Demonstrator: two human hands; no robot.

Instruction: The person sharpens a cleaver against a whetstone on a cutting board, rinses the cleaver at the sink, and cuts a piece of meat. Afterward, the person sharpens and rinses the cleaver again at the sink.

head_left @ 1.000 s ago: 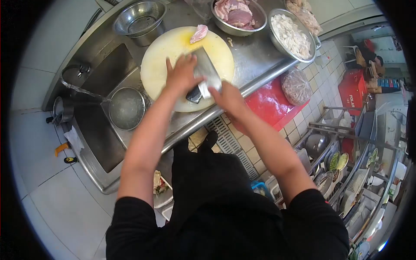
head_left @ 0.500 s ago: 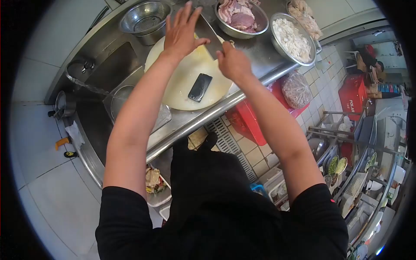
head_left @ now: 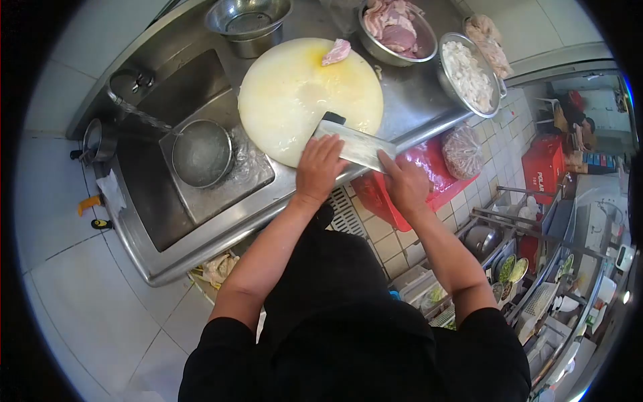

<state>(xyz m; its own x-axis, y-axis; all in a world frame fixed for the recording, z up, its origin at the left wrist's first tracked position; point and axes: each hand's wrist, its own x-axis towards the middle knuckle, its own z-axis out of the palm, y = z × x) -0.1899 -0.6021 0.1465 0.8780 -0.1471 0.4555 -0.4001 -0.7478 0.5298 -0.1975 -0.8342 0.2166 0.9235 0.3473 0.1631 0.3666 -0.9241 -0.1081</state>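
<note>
My right hand (head_left: 406, 186) is closed around the handle of a cleaver (head_left: 362, 147). The broad blade lies flat over a black rectangular block (head_left: 334, 118), perhaps a sharpening stone; only the block's far end shows past the blade. The fingers of my left hand (head_left: 320, 167) are stretched out, lying flat on the blade's left end. Beneath is a round, pale cutting board (head_left: 281, 100), wet and stained yellow at its far side. A small piece of pink meat (head_left: 336, 52) rests there, apart from both hands.
Water runs from a tap into a round bowl (head_left: 202, 153) in the sink (head_left: 161, 221). Nested steel bowls (head_left: 249, 19) stand behind the board. To the right are a bowl of raw meat (head_left: 400, 33) and a colander of white pieces (head_left: 469, 77). A red crate (head_left: 382, 194) sits below the counter.
Both hands have come back from the board's far side to its near edge. The cleaver now lies over the black block, and the piece of meat has come into view.
</note>
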